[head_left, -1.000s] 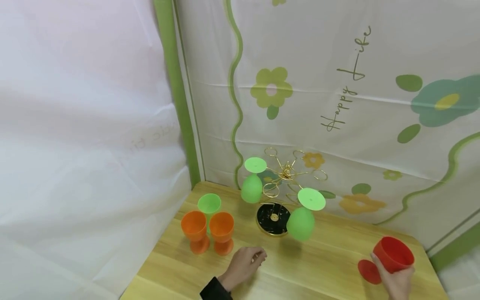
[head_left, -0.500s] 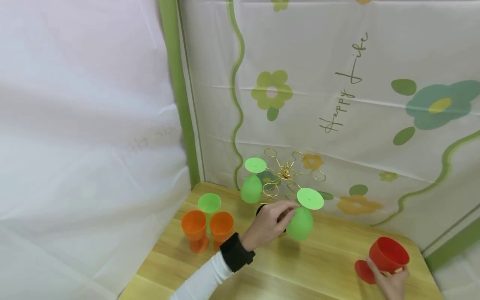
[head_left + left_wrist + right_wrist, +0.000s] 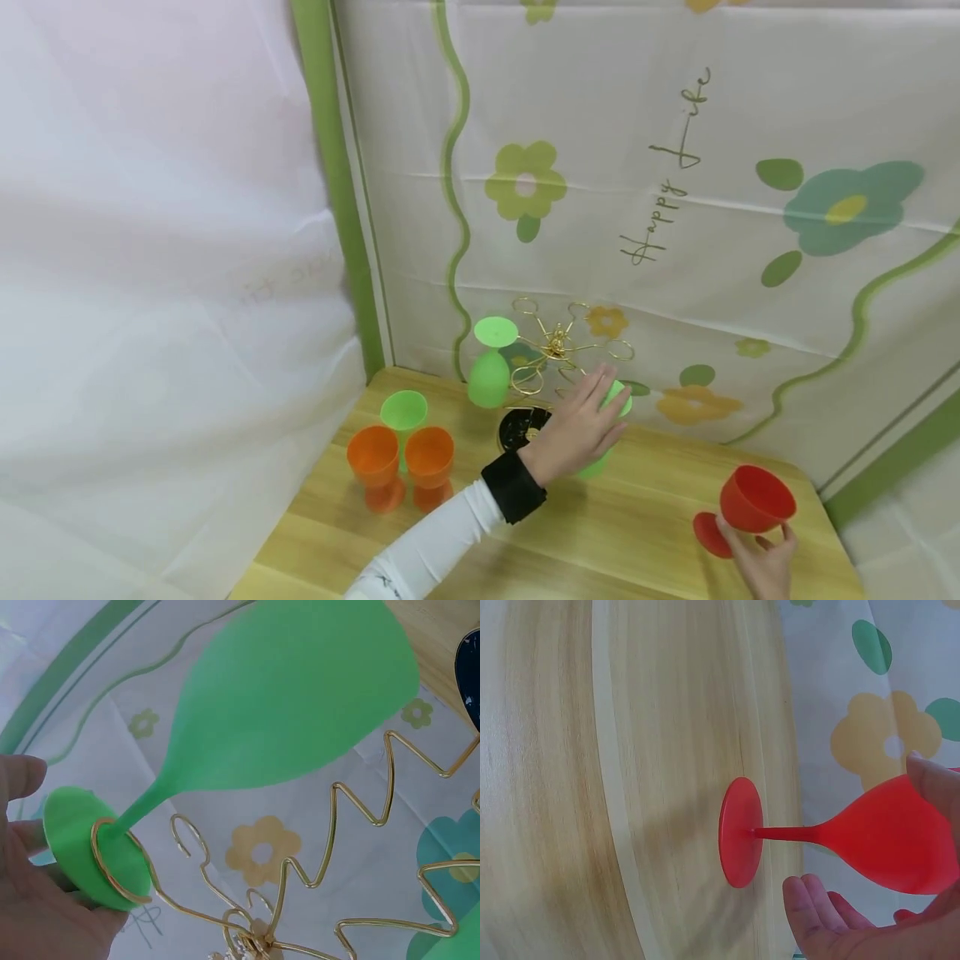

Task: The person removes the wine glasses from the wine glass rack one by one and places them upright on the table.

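In the head view my left hand [image 3: 573, 437] reaches over the rack with its fingers extended across the foot of an upside-down green goblet [image 3: 621, 402]. The left wrist view shows that green goblet [image 3: 292, 697] hanging by its foot in a gold wire loop [image 3: 105, 862], with the fingers right at the foot's outer face. My right hand [image 3: 765, 567] holds a red goblet [image 3: 756, 502] by the bowl, tilted. In the right wrist view, thumb and fingers sit on either side of the red bowl [image 3: 900, 836], and its round foot [image 3: 740, 832] is close over the tabletop.
A gold wire rack [image 3: 557, 342] on a black round base [image 3: 517, 427] stands at the back; another green goblet [image 3: 489, 379] hangs upside down on its left. Two orange goblets [image 3: 372, 454] and an upright green one [image 3: 405, 408] stand on the wooden table [image 3: 645, 533]. Printed cloth surrounds it.
My left hand has moved up and right from the table front to the green goblet on the rack, its fingers straightening. My right hand keeps holding the red goblet in nearly the same place.
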Demonstrator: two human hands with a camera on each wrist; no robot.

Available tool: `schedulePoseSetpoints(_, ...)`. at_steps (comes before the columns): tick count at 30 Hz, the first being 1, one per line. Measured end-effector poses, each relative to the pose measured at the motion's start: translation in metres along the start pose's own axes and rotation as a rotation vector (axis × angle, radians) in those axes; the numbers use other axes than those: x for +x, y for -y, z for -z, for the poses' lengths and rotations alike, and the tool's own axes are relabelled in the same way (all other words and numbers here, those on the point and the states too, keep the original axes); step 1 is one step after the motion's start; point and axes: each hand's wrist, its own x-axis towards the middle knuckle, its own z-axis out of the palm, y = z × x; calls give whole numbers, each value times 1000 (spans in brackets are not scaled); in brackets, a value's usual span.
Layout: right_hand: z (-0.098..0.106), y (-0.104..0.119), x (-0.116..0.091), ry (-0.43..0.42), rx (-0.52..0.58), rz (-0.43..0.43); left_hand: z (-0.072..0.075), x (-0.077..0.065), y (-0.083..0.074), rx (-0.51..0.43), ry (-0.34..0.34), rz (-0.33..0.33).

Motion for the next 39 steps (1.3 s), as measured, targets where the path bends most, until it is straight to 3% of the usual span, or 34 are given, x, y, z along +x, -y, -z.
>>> schedulePoseSetpoints(5,3,0,-1,6,-64,12,-2,4,-3,78,-30,-24)
schedulePoseSetpoints(13,4,6,2,-23,87,36,-5,12,3,106,-71,26)
schedulePoseSetpoints(28,0,2,2,-14,75,6,-5,21,2,161,36,59)
schedulePoseSetpoints(32,0,-2,0,-8,63,9,-6,20,-1,176,38,46)
schedulePoseSetpoints(39,-6,1,0,-15,25,36,-3,16,0,104,49,31)
